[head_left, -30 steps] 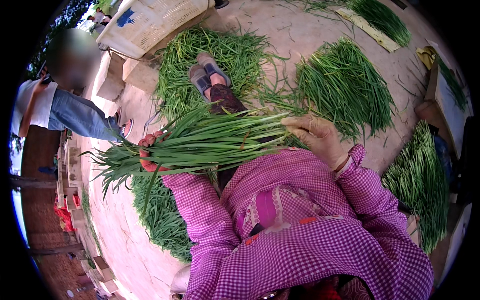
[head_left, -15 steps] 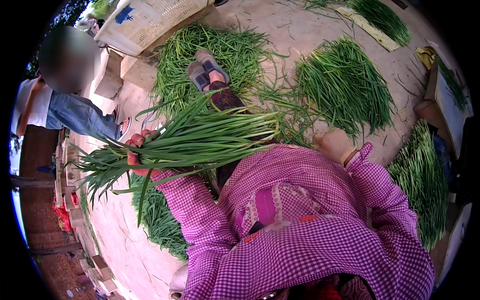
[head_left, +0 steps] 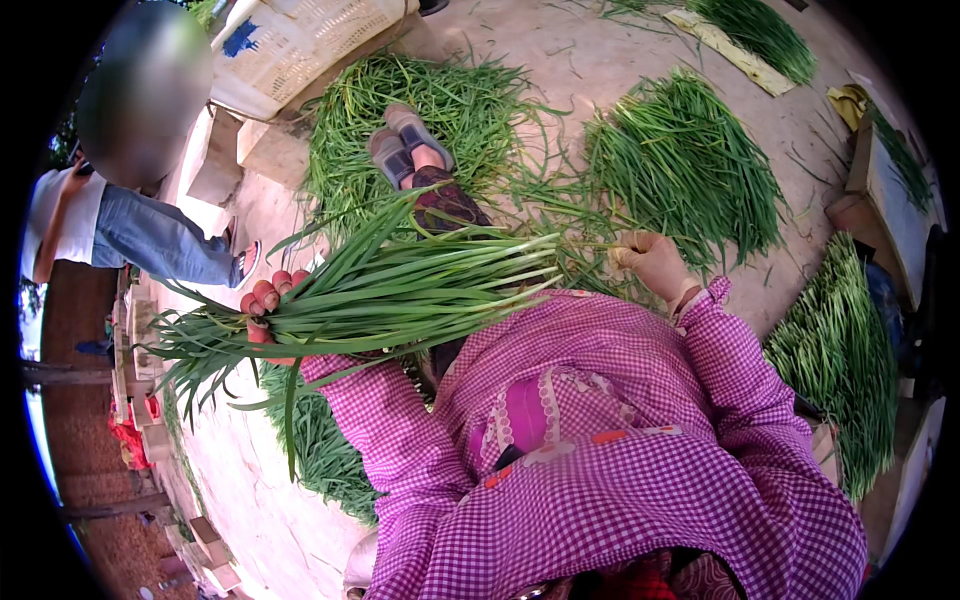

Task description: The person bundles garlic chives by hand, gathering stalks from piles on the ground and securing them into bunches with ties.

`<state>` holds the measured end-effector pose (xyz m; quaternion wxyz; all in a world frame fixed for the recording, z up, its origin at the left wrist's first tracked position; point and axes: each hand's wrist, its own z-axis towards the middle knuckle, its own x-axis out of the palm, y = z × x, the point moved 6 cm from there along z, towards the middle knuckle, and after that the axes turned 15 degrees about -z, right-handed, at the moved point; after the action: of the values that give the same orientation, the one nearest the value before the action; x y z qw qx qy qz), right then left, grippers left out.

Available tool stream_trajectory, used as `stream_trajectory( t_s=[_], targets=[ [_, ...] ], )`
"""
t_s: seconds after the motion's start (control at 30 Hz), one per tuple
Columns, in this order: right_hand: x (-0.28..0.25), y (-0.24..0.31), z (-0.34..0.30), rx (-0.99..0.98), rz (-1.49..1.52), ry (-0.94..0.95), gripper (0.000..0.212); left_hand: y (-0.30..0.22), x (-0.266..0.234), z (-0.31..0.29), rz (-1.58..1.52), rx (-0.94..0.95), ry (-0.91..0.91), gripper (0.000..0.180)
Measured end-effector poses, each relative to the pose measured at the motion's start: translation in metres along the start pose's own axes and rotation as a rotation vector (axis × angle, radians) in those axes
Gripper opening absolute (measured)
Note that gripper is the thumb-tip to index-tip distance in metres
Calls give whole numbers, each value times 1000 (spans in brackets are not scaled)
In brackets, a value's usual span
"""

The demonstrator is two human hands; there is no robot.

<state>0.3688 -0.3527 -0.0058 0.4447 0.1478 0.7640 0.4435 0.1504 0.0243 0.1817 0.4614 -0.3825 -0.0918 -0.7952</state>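
A thick bunch of green chives [head_left: 400, 290] lies level across my lap, its pale stem ends pointing right and its leaf tips drooping left. My left hand [head_left: 268, 305] is closed around the leafy part, fingers curled over the top. Just right of the white ends, my right hand [head_left: 655, 265], in a pale thin glove, pinches with thumb and fingers. A thin yellowish chive leaf [head_left: 592, 245] runs from that pinch toward the stem ends. Whether it is still joined to the bunch, I cannot tell.
Loose chives [head_left: 420, 85] lie around my outstretched shoes [head_left: 407, 140]. Further chive heaps sit at right [head_left: 690, 165], far right [head_left: 840, 370] and beneath my left arm [head_left: 325, 440]. A white plastic basket [head_left: 300, 50] stands at upper left, near a person in jeans [head_left: 160, 235].
My right hand has shifted slightly left and up from a curled pose, and now pinches a thin leaf by the stem ends. My left hand keeps its hold on the bunch.
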Motion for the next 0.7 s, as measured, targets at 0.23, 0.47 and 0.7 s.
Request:
stream_trajectory(
  t_s=[0.23, 0.47, 0.7],
  targets=[
    [-23, 8, 1, -77, -213, -59, 36, 29, 26, 1, -84, 32, 10, 15],
    [39, 116, 23, -375, 129, 264, 39, 52, 49, 6, -216, -79, 151, 20],
    [28, 86, 22, -319, -82, -21, 25, 49, 53, 8, -253, -135, 231, 24]
  ],
)
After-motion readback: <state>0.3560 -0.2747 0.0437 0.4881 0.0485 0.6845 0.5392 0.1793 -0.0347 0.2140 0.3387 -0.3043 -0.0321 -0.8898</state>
